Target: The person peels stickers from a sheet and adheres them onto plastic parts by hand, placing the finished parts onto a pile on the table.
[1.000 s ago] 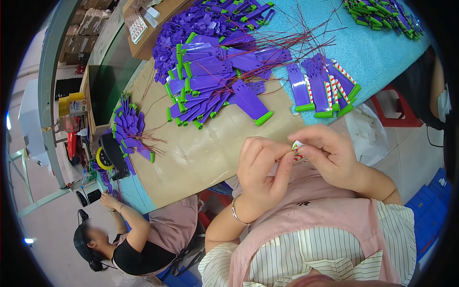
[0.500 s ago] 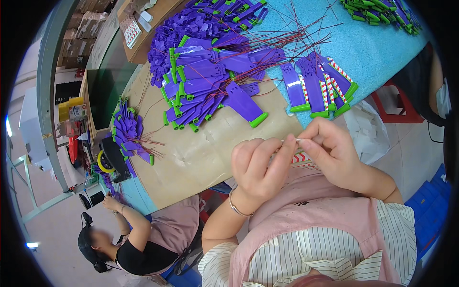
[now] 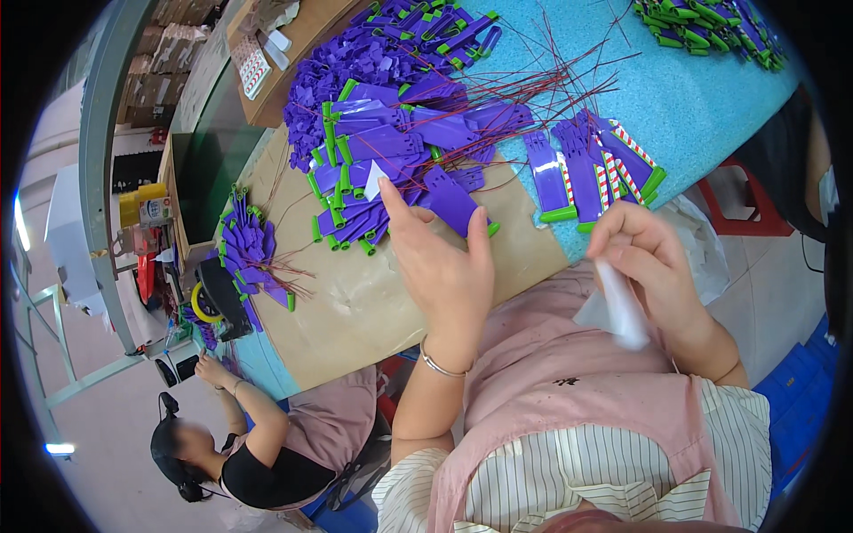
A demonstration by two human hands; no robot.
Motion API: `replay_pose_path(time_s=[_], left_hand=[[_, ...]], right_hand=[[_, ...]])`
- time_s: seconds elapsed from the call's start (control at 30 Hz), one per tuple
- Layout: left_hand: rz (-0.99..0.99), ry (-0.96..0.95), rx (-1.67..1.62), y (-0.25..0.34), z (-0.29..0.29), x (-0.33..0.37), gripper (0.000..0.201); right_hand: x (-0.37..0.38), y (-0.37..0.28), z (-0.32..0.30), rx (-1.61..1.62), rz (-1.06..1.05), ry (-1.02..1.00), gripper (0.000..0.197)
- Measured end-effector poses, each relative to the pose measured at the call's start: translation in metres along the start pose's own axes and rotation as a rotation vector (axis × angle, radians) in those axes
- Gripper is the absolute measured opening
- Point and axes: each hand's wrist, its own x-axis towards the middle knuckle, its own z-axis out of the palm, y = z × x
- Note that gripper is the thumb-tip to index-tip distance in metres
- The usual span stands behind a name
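In the head view, we extend our left hand over the tabletop, index finger outstretched and thumb spread well away from it. A small white piece sits at that fingertip and seems to cling there; nothing is pinched against the thumb. Our right hand is closed, thumb against fingers, on a white sheet that hangs blurred before our apron; we cannot tell what its far side carries.

Beyond the left fingers, purple pieces with green ends lie heaped, thin red wires trailing from the heap. To its right lie purple pieces with red-and-white strips.

We judge the step in hand to be parting the small piece from the fingertip; the next move calls for a clean release, with the sheet kept clear.
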Motion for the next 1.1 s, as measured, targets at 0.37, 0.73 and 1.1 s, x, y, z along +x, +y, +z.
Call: replay_pose_path(time_s=[0.37,0.73,1.1], left_hand=[[0.222,-0.389,-0.649,0.017,-0.031,-0.037,0.071],[-0.678,-0.559,-1.600,0.006,-0.033,-0.028,0.010],[-0.422,-0.519,-1.359,0.014,-0.037,-0.028,0.013]], right_hand=[[0.003,0.011,0.020,-0.033,0.063,-0.094,0.021],[0.005,0.009,0.027,-0.033,0.208,-0.022,0.015],[0.007,0.007,0.030,-0.065,0.249,-0.031,0.015]])
